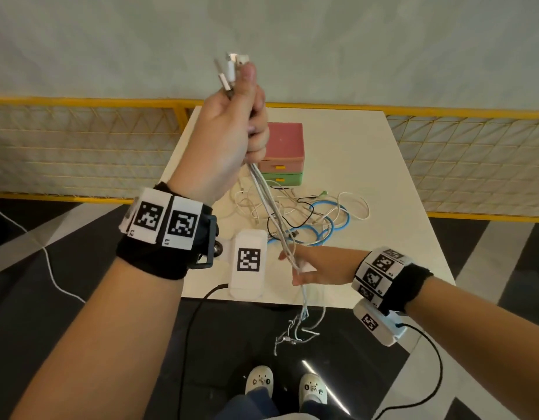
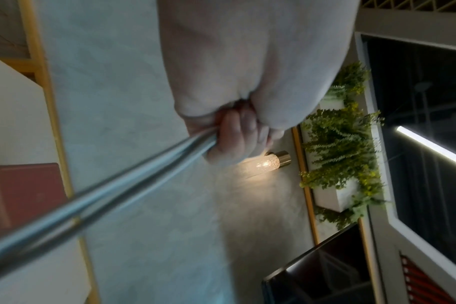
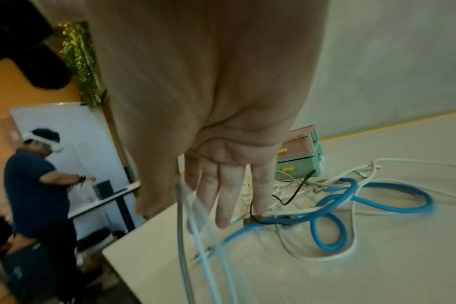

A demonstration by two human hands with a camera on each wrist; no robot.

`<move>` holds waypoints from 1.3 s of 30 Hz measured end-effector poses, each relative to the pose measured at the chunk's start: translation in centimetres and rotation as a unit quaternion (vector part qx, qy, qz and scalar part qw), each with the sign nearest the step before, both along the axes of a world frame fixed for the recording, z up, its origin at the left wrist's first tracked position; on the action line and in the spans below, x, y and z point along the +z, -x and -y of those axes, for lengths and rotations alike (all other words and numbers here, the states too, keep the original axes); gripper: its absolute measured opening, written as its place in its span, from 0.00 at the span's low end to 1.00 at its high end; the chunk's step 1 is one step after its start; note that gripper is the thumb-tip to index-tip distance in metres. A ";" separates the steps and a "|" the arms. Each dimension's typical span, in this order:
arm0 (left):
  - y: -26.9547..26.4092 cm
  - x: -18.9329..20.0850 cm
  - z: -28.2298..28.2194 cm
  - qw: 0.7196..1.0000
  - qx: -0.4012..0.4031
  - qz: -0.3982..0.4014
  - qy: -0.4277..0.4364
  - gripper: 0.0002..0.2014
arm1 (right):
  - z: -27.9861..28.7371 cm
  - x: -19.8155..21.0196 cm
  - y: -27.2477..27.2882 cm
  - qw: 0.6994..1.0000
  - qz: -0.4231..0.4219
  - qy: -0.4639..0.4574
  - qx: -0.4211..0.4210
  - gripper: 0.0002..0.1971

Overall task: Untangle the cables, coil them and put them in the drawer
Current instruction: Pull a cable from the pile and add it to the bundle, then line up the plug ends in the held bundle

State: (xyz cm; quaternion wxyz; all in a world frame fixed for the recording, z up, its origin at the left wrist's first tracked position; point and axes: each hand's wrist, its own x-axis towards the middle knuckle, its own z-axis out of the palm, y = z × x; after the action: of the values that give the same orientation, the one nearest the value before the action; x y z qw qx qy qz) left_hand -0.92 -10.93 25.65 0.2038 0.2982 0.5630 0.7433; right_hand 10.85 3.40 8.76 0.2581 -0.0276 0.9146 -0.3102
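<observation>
My left hand (image 1: 231, 134) is raised high and grips a bundle of white cables (image 1: 268, 204), with their plugs (image 1: 231, 71) sticking out above the thumb. The bundle hangs down past the table's front edge, where its loose ends (image 1: 295, 331) dangle. Lower down, my right hand (image 1: 319, 268) has straight fingers, and the white cables (image 3: 193, 226) run between thumb and forefinger. More tangled cables (image 1: 310, 213), among them a blue cable (image 3: 330, 205) and a thin black one, lie on the table. Behind them stands the small drawer box (image 1: 284, 153), pink above green, with both drawers closed.
The white table (image 1: 383, 177) stands against a yellow mesh railing (image 1: 80, 147) and a grey wall. My shoes (image 1: 259, 383) show on the dark floor below the table edge. Another person (image 3: 37, 185) stands off to the left at a different table.
</observation>
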 end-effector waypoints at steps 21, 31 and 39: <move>4.4 -7.4 0.7 0.978 0.123 -0.011 0.167 0.11 | -2.3 -3.7 5.3 0.993 -0.080 -0.043 -0.070 0.19; 5.0 -13.0 -1.1 0.962 0.130 0.090 0.225 0.26 | -4.0 -9.2 9.9 0.979 -0.023 -0.169 -0.111 0.21; 5.9 -14.5 -1.4 0.957 0.138 0.106 0.230 0.25 | -3.3 -10.5 10.2 0.970 -0.053 -0.203 -0.127 0.13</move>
State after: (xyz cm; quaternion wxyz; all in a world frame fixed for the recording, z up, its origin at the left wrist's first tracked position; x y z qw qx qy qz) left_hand -6.80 -9.56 11.17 0.2213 0.0820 0.7295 0.6420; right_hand 0.68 6.75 -1.75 0.1684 0.1250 0.9667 -0.1466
